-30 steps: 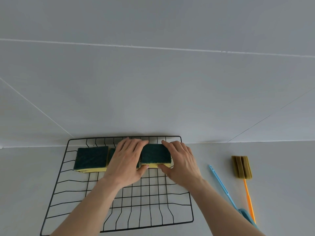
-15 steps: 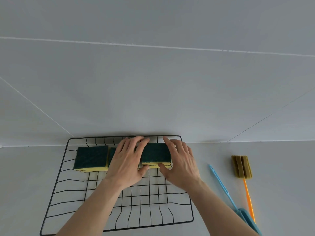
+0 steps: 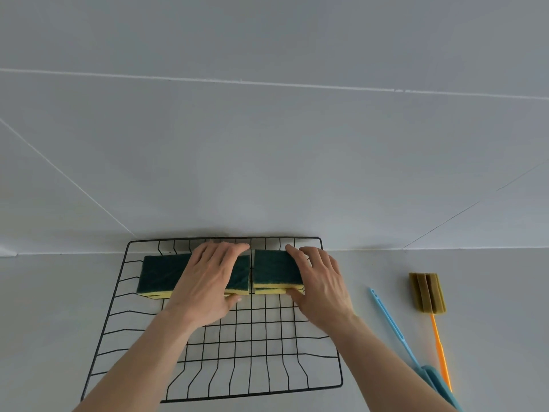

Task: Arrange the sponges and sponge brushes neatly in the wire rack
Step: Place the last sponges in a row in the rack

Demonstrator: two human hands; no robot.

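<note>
A black wire rack (image 3: 118,295) lies on the white counter against the wall. Along its far side sit green-topped yellow sponges in a row: a left stack (image 3: 160,273), a middle stack (image 3: 240,275) and a right stack (image 3: 274,269). My left hand (image 3: 208,281) lies flat over the middle stack, thumb at its near edge. My right hand (image 3: 320,283) grips the right stack, fingers on its right side, thumb at the front. Outside the rack, on the right, lie a blue sponge brush (image 3: 392,325) and an orange-handled brush with an olive sponge head (image 3: 427,292).
A white tiled wall (image 3: 267,144) rises directly behind the rack. The counter (image 3: 490,292) stretches to the right of the brushes. The rack's near half holds nothing.
The middle and right stacks have been pushed leftward and now sit tight against the left stack in one row. Both hands shifted slightly with them.
</note>
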